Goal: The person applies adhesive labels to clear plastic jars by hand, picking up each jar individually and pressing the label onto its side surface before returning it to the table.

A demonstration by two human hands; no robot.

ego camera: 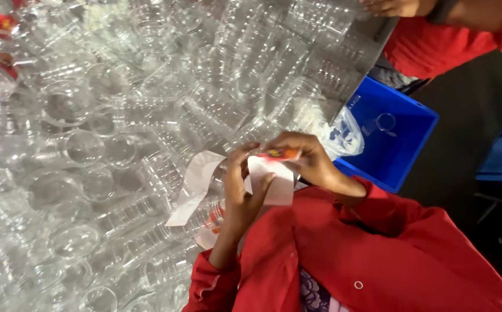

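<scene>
Close to my chest, both hands work on a sticker label (274, 173), white on the back with an orange-red printed edge. My left hand (242, 190) pinches its lower side with the fingers curled. My right hand (308, 159) grips its top edge. A curling white backing strip (196, 182) hangs from the label to the left, over a clear plastic jar (213, 211) lying by my left wrist. Both my sleeves are red.
A large heap of clear plastic jars (118, 115) covers the table. A blue crate (398, 156) with a clear plastic bag (343, 133) stands at the right. Another person's hand (389, 7) and red sleeve (436, 46) are at the top right.
</scene>
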